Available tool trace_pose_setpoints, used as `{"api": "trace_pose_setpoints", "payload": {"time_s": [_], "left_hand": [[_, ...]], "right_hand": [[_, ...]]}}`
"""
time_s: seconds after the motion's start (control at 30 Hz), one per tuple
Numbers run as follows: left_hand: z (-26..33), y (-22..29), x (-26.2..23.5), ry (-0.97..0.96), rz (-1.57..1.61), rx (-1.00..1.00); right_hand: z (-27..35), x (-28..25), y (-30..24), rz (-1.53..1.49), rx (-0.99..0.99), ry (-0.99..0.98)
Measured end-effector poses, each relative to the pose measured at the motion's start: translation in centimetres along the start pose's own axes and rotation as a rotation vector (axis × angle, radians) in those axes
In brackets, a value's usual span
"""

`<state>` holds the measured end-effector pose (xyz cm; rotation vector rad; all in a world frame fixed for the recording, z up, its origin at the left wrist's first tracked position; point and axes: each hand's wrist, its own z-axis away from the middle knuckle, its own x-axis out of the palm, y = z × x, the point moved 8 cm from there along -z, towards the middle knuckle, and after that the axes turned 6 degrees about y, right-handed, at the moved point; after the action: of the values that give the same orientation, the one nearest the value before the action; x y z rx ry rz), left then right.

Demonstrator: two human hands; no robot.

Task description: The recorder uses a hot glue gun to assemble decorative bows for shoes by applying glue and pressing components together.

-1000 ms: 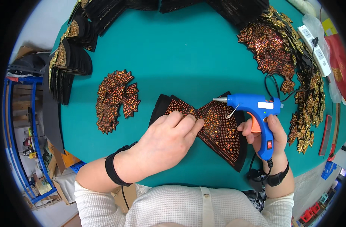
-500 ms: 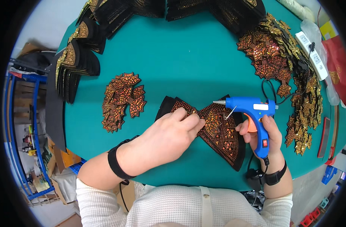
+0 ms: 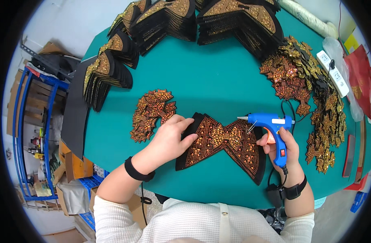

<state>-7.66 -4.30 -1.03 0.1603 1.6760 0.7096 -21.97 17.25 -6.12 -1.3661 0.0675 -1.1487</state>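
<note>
A large black bow-shaped piece [image 3: 201, 143] covered in orange and gold studs lies flat in front of me. Across its middle sits a smaller studded bow [image 3: 226, 137]. At its left wing is my left hand [image 3: 167, 139], open, thumb and forefinger apart; the fingertips overlap the wing's edge, and whether they press on it I cannot tell. My right hand [image 3: 285, 143] is wrapped round the handle of a blue hot glue gun [image 3: 270, 120] with an orange trigger. The gun's nozzle points left, above the right wing.
Small orange studded bows [image 3: 151, 115] form a heap beyond my left hand. Stacks of black studded pieces [image 3: 165, 24] curve along the far edge. More orange bows [image 3: 287, 79] and gold ones [image 3: 327, 125] pile up at right, beside a white power strip [image 3: 332, 73]. The gun's cord hangs near my right wrist.
My left hand has drawn back from the large bow's middle to its left edge, uncovering the small bow there. The glue gun stays in my right hand. The whole view has shifted.
</note>
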Motion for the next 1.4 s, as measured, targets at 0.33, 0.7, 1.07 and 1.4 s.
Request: {"api": "trace_pose_setpoints", "payload": {"time_s": [0.33, 0.7, 1.07, 1.4], "left_hand": [[1.1, 0.2, -1.6, -0.017, 0.300, -0.262], [1.5, -7.4, -11.5, 0.200, 0.851, -0.241], [-2.5, -23.3, -31.2, 0.732, 1.023, -0.259], [0.0, -33.8, -31.9, 0.682, 1.061, -0.496]], "right_hand": [[-0.5, 0.4, 0.0, -0.190, 0.005, 0.063], [0.5, -0.9, 0.7, -0.223, -0.033, 0.315], [0.8, -0.1, -0.2, -0.196, 0.070, 0.433], [1.0, -0.5, -0.1, -0.138, 0.006, 0.427]]}}
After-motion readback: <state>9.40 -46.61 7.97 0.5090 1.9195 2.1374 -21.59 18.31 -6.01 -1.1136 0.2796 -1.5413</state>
